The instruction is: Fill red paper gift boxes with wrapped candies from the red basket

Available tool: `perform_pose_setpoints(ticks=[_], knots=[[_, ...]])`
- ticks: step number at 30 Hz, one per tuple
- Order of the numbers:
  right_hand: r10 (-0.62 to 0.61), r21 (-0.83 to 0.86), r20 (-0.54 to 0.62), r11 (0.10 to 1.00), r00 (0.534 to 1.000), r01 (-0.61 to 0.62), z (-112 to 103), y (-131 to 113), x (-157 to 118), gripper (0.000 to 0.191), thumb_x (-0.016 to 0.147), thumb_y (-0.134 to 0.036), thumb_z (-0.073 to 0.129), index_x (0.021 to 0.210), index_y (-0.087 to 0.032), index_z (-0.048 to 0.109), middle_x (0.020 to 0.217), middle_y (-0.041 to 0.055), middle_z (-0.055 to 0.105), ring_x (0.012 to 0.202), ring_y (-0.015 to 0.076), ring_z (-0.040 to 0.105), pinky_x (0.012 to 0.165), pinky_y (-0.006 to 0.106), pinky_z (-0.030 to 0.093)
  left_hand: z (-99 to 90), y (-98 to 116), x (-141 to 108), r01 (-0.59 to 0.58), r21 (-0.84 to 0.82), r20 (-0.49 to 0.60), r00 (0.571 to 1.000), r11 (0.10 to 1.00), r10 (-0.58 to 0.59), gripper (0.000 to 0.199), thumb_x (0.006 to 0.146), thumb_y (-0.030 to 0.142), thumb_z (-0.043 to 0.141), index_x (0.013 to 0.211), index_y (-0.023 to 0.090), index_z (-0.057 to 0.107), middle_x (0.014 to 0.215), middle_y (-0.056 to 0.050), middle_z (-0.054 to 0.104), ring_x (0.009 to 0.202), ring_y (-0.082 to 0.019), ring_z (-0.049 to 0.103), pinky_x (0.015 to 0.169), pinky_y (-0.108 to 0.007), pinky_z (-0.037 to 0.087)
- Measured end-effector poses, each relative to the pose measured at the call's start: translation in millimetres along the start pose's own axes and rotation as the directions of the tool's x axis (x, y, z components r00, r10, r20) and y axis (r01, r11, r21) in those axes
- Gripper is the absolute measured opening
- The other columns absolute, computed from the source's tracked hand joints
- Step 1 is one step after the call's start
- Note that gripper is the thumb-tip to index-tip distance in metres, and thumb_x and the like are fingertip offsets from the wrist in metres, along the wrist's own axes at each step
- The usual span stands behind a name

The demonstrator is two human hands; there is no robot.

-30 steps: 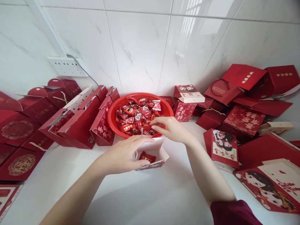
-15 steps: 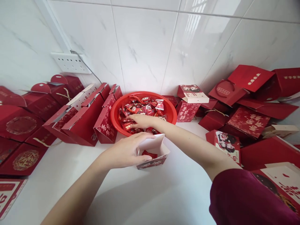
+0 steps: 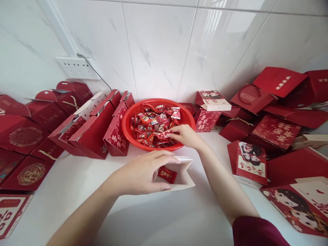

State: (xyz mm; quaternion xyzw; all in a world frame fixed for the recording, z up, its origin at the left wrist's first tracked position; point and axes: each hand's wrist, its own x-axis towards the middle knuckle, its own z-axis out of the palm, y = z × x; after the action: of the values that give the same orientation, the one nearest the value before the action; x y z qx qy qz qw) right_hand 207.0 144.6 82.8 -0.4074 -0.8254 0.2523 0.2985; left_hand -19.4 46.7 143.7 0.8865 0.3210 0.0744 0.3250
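Note:
A small open paper box [image 3: 186,174], white inside, is held by my left hand [image 3: 143,172], with fingers over its far edge and thumb on the near one. Inside it lies a red wrapped candy [image 3: 167,174]. Beyond it stands a round red basket [image 3: 125,128] filled with wrapped candies [image 3: 151,119]. At the basket's near right side, the thumb and fingertips of my right hand [image 3: 183,135] pinch a red candy with light spots [image 3: 164,135].
Red gift boxes [image 3: 94,133] stand left of the basket, with more stacked at the far left. Another pile of red boxes [image 3: 274,131] fills the right. A socket panel [image 3: 78,67] with a cable is on the tiled wall.
My right hand has moved right across the basket and now pinches a candy. My left hand has tilted the box, so its opening and the candy inside show more.

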Motion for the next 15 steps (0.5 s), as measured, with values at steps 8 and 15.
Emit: perform_pose_setpoints(ticks=[8,15], knots=[[0.137,0.224,-0.001,0.965,0.991,-0.133,-6.8,9.4,-8.1,0.038,0.089,-0.046,0.061,0.062,-0.018,0.066,0.063,0.0006,0.07,0.065,0.0179,0.068,0.058,0.025,0.045,-0.4,0.4,1.7,0.012,0.012,0.014,1.0,1.0,-0.012,0.062,0.083,0.045,0.071,0.14,0.036,0.047,0.145,0.002,0.053,0.13,-0.026,0.052,0.105,-0.037,0.044],[0.342,0.627,-0.104,0.751,0.934,-0.205,-4.1,10.0,-5.1,0.039,0.079,-0.057,0.071,0.078,-0.018,0.069,0.067,0.0038,0.073,0.06,0.0163,0.067,0.058,0.026,0.053,-0.3,4.9,0.2,0.024,0.028,0.018,1.0,0.999,-0.025,0.059,0.083,0.043,0.072,0.137,0.037,0.049,0.141,0.005,0.057,0.124,-0.025,0.057,0.099,-0.035,0.048]])
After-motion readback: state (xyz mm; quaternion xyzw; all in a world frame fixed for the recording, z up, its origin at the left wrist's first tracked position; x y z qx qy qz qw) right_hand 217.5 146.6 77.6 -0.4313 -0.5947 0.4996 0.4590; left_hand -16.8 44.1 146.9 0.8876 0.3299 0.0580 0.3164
